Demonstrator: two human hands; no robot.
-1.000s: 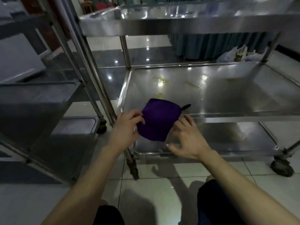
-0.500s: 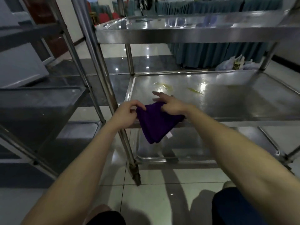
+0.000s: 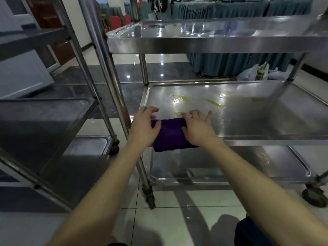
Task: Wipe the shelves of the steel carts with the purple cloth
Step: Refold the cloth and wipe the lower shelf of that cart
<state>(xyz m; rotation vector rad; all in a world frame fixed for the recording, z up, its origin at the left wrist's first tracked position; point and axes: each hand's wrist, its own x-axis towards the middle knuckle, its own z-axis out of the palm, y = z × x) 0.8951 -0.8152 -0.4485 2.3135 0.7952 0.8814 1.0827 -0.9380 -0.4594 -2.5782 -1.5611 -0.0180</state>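
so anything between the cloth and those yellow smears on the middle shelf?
Nothing visible. The purple cloth sits at the front edge of the middle shelf, under the left hand and right hand. The nearest yellow smear lies just past it; bare steel runs on to the others.

Plastic bags (image 3: 257, 74) near draped tables (image 3: 230, 41); possibly red chairs (image 3: 118, 21) behind.

A banquet hall: skirted tables (image 3: 230, 55), red chairs (image 3: 116, 21), steel service carts (image 3: 213, 43) on glossy tiles.
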